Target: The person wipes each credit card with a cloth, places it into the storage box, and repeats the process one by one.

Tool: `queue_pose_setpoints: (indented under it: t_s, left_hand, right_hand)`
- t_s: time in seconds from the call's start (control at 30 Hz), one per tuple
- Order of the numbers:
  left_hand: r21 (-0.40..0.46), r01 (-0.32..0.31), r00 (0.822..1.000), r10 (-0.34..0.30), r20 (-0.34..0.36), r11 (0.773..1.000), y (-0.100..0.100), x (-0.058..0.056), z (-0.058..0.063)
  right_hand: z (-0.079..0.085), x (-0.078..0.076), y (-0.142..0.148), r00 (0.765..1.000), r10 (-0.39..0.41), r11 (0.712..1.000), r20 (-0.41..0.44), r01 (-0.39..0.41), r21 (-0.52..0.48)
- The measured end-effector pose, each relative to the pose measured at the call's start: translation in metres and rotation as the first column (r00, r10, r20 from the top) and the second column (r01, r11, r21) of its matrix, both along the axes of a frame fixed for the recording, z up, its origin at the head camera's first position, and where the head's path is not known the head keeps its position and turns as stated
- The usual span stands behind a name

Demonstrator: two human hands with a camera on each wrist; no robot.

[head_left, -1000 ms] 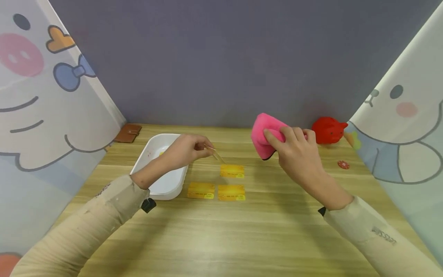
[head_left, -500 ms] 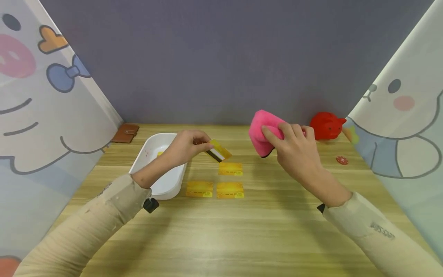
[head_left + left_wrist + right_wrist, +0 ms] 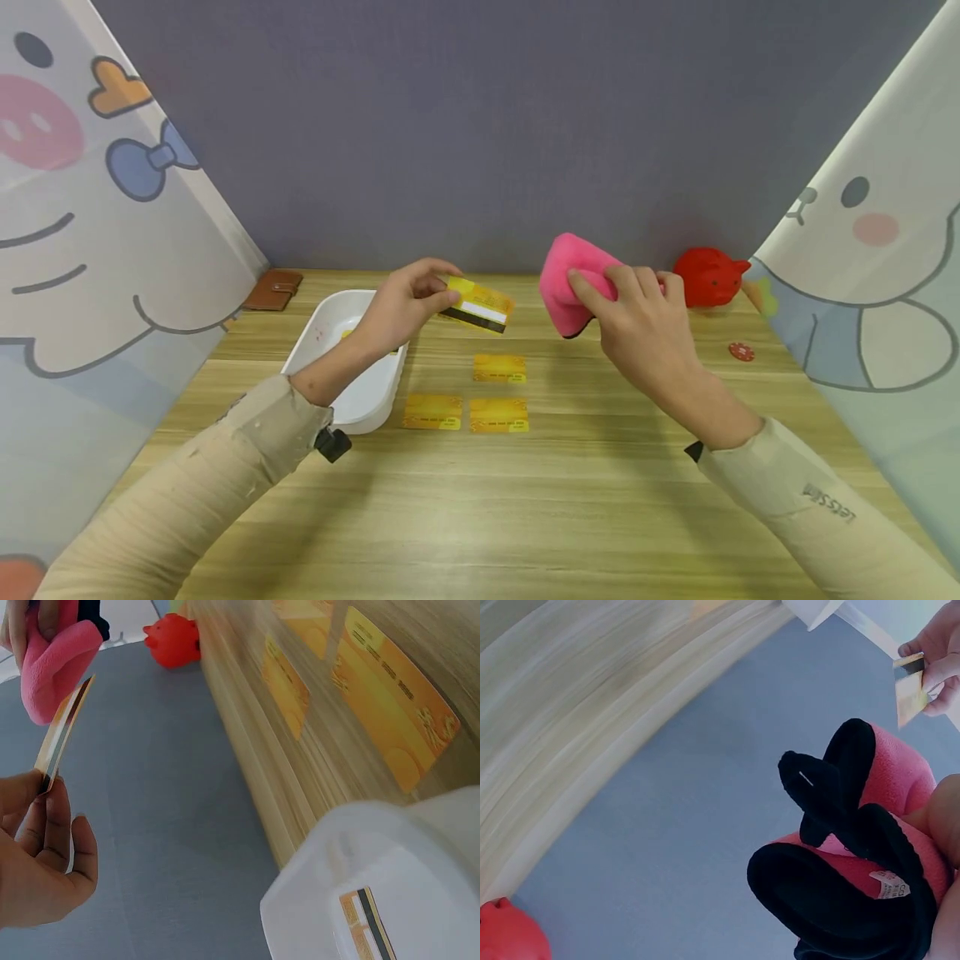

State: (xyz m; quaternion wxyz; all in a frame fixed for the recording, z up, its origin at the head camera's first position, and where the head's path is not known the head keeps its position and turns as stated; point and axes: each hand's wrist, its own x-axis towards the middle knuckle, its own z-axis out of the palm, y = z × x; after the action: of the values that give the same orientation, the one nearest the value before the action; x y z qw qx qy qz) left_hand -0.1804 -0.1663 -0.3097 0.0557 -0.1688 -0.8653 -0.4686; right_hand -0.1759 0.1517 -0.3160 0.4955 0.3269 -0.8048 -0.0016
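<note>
My left hand (image 3: 405, 307) pinches one end of a yellow bank card (image 3: 480, 306) between thumb and fingers, above the table. The card's back, with its black stripe and white strip, faces the head view. My right hand (image 3: 648, 333) grips a bunched pink fleece cloth item (image 3: 566, 279); the right wrist view shows its black trim (image 3: 840, 900) and a small white label (image 3: 889, 885). Card and cloth are apart. Three more yellow cards lie face up on the table: a far card (image 3: 500, 367), a near-left card (image 3: 433, 412) and a near-right card (image 3: 499, 415).
A white plastic tray (image 3: 372, 423) stands under my left forearm, with a card (image 3: 366, 926) inside. A brown wallet (image 3: 273, 290) lies at the back left. At the right are a red piggy bank (image 3: 708, 277) and a red poker chip (image 3: 742, 352). A grey wall closes the back.
The card in my left hand was edge-on; it has turned so its striped back shows, and the hand has risen slightly. My right hand holds the pink cloth nearly still.
</note>
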Motion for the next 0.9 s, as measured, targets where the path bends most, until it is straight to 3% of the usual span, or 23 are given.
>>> queue_pose_setpoints:
  t_s: [0.17,0.43,0.53,0.63,0.77,0.9]
  left_hand:
    - [0.092,0.005,0.999,-0.01,0.05,0.996,0.004,0.0,0.003]
    - [0.18,0.02,0.998,-0.029,0.05,0.983,0.024,-0.004,0.01]
    - [0.211,0.035,0.997,-0.049,0.06,0.977,0.034,-0.003,0.013]
    - [0.255,0.052,0.994,-0.074,0.077,0.966,0.041,-0.001,0.014]
    - [0.291,0.044,0.991,-0.078,0.106,0.956,0.046,0.0,0.014]
    - [0.293,0.017,0.989,-0.059,0.137,0.956,0.046,-0.001,0.012]
  right_hand:
    - [0.004,0.002,-0.007,0.999,0.008,0.998,-0.035,-0.01,-0.056]
    - [0.015,0.007,-0.033,0.984,0.052,0.991,-0.172,-0.072,-0.113]
    - [0.016,0.01,-0.043,0.985,0.084,0.993,-0.15,-0.096,-0.075]
    - [0.014,0.011,-0.049,0.992,0.102,0.994,-0.075,-0.104,-0.02]
    - [0.01,0.011,-0.051,0.997,0.082,0.995,0.002,-0.082,0.051]
    - [0.005,0.009,-0.048,0.999,0.046,0.994,0.019,-0.048,0.094]
